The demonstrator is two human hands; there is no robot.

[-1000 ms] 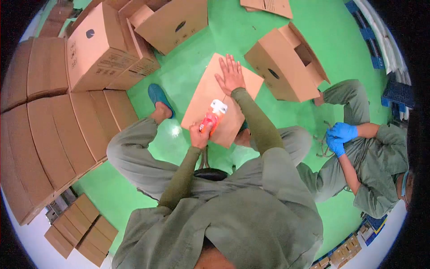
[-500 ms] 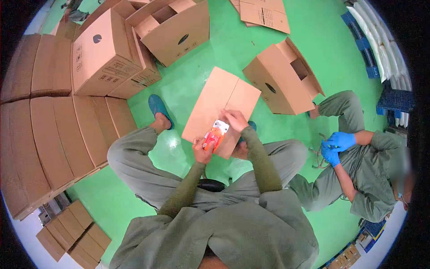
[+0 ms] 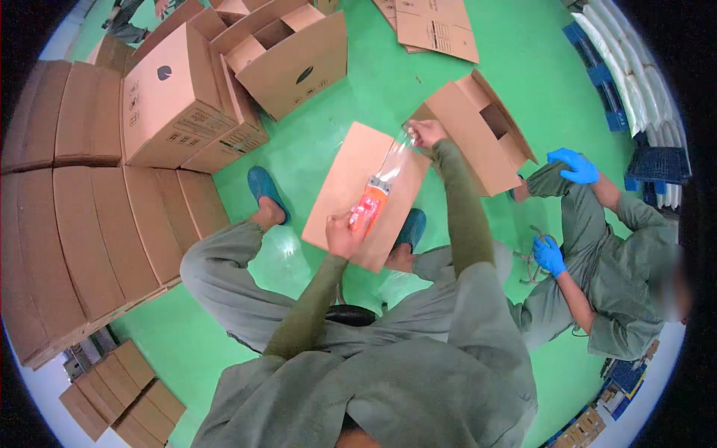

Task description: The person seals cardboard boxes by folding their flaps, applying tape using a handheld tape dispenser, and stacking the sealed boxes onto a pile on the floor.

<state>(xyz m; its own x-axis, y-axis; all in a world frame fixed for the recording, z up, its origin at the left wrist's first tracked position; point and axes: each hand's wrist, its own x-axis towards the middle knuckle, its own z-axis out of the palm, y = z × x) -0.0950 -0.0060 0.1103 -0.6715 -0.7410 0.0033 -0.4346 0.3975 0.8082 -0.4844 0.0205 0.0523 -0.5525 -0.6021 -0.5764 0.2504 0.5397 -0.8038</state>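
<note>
My left hand (image 3: 344,234) is closed around the lower end of an orange-red tape dispenser (image 3: 369,207), which lies over the closed carton (image 3: 340,173) between my feet. From the dispenser's metal end, a strip of clear tape (image 3: 394,160) runs up and to the right. My right hand (image 3: 428,133) pinches the far end of that strip, near the carton's far right corner. The tape looks stretched between the two hands. Part of the dispenser is covered by my left fingers.
An open carton (image 3: 464,142) stands just beyond my right hand. Stacked cartons (image 3: 134,220) line the left, and flattened cardboard (image 3: 437,30) lies ahead. On the right sits a co-worker wearing blue gloves (image 3: 575,166). White sacks (image 3: 612,63) rest on pallets.
My right hand has moved up and right from the dispenser, drawing out clear tape. The left hand still holds the dispenser. The co-worker's gloved hands have come apart.
</note>
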